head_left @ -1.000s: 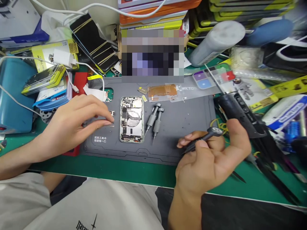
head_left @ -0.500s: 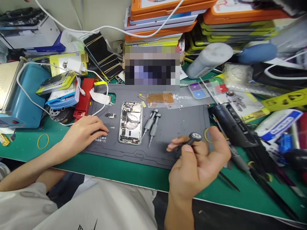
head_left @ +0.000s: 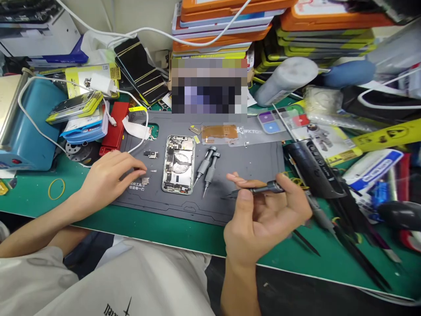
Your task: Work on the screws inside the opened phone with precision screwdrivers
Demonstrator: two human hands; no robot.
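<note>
The opened phone (head_left: pixel 178 164) lies flat on the mat (head_left: pixel 210 206), just left of two drivers (head_left: pixel 211 173). The right hand (head_left: pixel 259 219), its fingers partly curled, holds a third driver (head_left: pixel 268 188) with the tip to the left. The left hand (head_left: pixel 108 173) is loosely curled beside a small part (head_left: pixel 145 180); nothing shows in its grip, and I cannot tell whether they touch. Good handling probably means light fingertips and a driver tip kept clear of the phone's insides.

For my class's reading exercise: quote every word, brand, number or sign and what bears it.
"WKT", then unclear: grey mat or clear film.
Black triangle sign: yellow strip.
Chinese characters, mat, by the left hand: too small.
Shirt lettering: blurred.
Labels on packets: too small.
</note>
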